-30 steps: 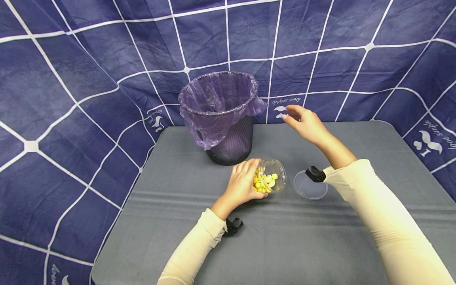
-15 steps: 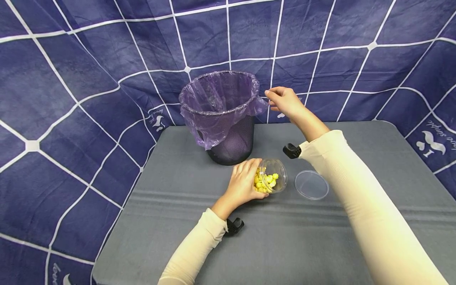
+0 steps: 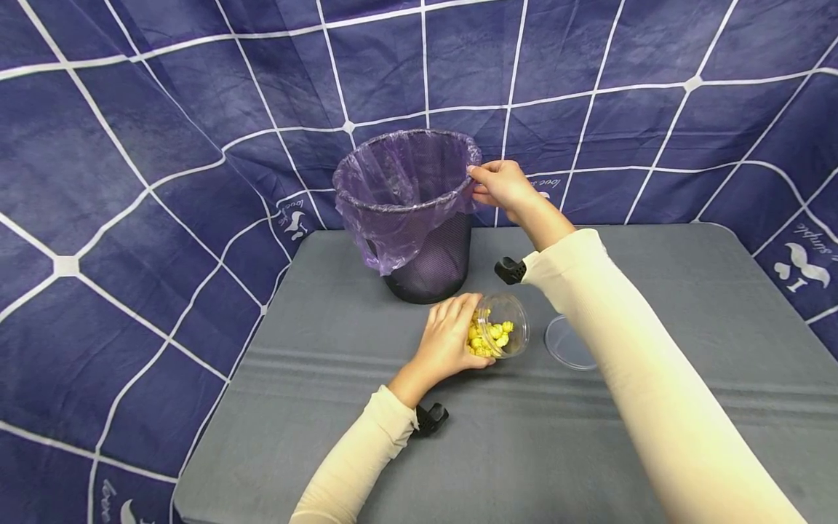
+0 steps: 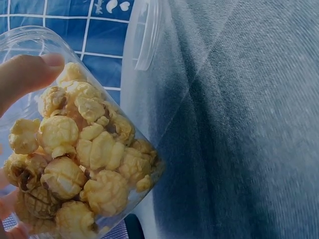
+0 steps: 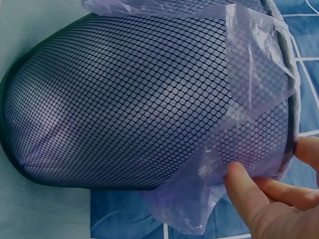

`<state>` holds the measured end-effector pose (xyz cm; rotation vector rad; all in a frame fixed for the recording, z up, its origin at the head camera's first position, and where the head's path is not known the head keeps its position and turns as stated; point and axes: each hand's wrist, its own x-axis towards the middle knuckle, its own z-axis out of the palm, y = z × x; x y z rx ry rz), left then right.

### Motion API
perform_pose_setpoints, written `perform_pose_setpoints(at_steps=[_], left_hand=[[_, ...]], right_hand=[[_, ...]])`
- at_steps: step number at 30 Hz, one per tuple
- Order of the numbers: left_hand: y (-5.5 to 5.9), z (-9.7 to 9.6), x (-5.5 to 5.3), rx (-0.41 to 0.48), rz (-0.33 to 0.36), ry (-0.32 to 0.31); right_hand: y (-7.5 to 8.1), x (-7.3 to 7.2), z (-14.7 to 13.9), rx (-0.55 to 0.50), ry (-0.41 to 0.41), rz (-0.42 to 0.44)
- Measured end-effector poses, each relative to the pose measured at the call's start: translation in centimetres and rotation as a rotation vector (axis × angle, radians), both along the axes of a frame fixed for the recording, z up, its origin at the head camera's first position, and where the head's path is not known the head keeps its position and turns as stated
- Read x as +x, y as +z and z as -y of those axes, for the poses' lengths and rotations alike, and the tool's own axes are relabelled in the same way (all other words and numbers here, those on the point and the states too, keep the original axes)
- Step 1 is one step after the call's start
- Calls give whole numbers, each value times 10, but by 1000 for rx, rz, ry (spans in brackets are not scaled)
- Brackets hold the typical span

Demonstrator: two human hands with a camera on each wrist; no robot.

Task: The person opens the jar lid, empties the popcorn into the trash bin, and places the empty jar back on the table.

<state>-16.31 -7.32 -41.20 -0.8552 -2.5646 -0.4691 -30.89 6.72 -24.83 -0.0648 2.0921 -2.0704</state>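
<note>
My left hand (image 3: pixel 448 335) grips a clear plastic jar (image 3: pixel 513 313) that lies tilted, its mouth toward the right. Yellow caramel popcorn (image 4: pixel 79 149) sits inside it, and a thumb presses the jar's side in the left wrist view. At the back, my right hand (image 3: pixel 507 191) is at the right side of a black mesh wastebasket (image 3: pixel 432 255), holding its rim. In the right wrist view, fingers (image 5: pixel 244 191) lie along the outside over a purple trash bag (image 5: pixel 259 64), with another fingertip at the rim. The bag lines the basket and hangs over its edge.
A round clear lid (image 3: pixel 566 346) lies on the grey table (image 3: pixel 314 349) right of the jar, partly hidden by the right sleeve. Blue cloth (image 3: pixel 589 51) with white grid lines hangs behind and beside the table.
My right hand has moved left to the wastebasket's rim and closed there. Its sleeve now covers part of the lid. My left hand and the jar stay in place.
</note>
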Motion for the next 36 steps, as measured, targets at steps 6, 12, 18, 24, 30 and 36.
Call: perform_pose_setpoints(at_steps=[6,12,18,24,30,36], left_hand=[[1,10,3,49,-3,-3],[9,31,9,158,-1,33],[29,53,12,304,16,82],[52,68,15,463,25,123],[82,78,17,593,54,183],[129,75,22,673,30,147]], right_hand=[[-1,-1,2,-14,-20,1],[-1,-1,5,-24,-19,-2],[-2,-1,3,-25,-15,-1],[-4,-1,2,-28,-25,-9],[-5,-1,2,-19,-33,-12],[-3,0,3,-12,-43,-1]])
